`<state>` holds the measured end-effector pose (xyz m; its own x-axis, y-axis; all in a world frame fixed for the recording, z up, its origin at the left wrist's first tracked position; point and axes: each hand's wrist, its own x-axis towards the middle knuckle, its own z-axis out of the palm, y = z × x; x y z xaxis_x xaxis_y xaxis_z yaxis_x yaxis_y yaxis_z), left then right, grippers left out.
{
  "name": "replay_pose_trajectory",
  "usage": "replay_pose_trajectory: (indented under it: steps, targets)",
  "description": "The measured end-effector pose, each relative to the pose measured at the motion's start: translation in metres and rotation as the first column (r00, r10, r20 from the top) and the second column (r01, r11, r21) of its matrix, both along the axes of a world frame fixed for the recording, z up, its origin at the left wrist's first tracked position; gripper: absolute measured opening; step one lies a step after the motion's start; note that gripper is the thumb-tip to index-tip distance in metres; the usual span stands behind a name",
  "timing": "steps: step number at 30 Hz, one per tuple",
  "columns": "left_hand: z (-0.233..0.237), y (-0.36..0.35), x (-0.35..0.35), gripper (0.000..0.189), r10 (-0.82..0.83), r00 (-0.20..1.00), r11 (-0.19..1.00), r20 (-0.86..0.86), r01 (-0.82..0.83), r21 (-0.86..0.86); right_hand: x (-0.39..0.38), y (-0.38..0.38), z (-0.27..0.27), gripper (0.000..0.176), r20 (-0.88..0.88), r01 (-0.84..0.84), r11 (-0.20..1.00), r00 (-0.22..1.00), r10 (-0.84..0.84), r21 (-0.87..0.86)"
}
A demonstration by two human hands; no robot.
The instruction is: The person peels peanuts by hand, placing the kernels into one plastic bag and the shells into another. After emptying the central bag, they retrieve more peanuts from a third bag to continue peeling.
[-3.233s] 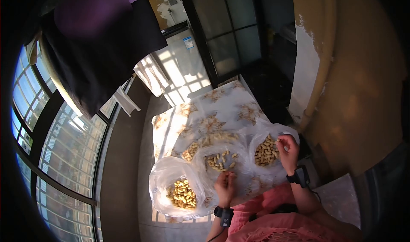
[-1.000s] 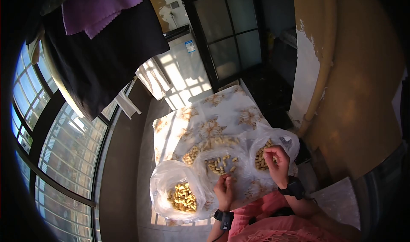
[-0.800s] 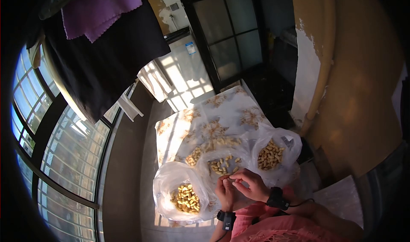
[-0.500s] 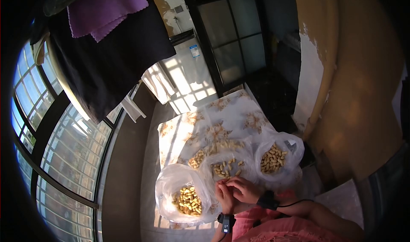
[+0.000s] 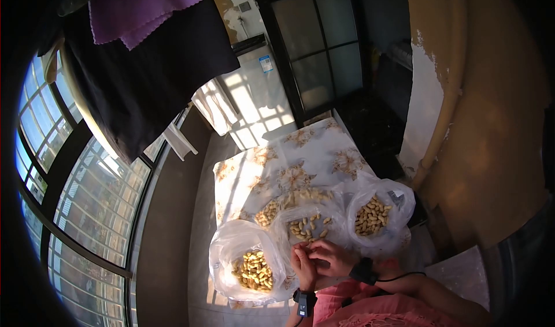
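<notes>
My left hand (image 5: 303, 264) and my right hand (image 5: 330, 257) meet at the table's near edge, fingertips pressed together; what they pinch is too small and hidden to name. Just beyond them, a middle plastic bag (image 5: 281, 223) holds scattered peanuts (image 5: 306, 227). To the left is an open plastic bag (image 5: 222, 252) with a sunlit pile of peanuts (image 5: 254, 270). On the right stands another plastic bag (image 5: 399, 203) with peanuts (image 5: 372, 216) inside.
A floral cloth covers the table (image 5: 274, 171). Dark and purple cloths (image 5: 144, 9) hang at the upper left, beside barred windows (image 5: 98, 194). A white fridge (image 5: 260, 90) and a glass-paned door (image 5: 318, 49) are behind the table. A brown wall (image 5: 491, 125) is on the right.
The view has shifted slightly. My hands stay together in nearly the same place, with the right fingers a little more curled.
</notes>
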<state>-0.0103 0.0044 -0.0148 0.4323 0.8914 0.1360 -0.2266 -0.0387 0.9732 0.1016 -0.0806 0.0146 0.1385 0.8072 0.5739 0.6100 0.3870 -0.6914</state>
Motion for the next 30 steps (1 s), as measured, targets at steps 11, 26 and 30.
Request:
replay_pose_trajectory:
  steps: [11,26,30]
  targets:
    - [0.010,-0.004,0.004,0.036,-0.014,0.998,0.995,-0.060,0.020,0.100,0.001,0.002,-0.005,0.019,-0.116,0.116,0.993,0.986,-0.119,-0.040]
    - [0.011,-0.004,0.003,0.022,-0.039,0.994,0.997,-0.099,0.046,0.066,-0.002,-0.004,0.004,0.019,-0.197,0.167,0.975,0.961,-0.194,-0.143]
    - [0.013,-0.007,0.006,0.023,-0.031,0.998,0.998,-0.053,0.034,0.059,-0.004,-0.003,0.002,0.016,-0.267,0.231,0.967,0.930,-0.252,-0.109]
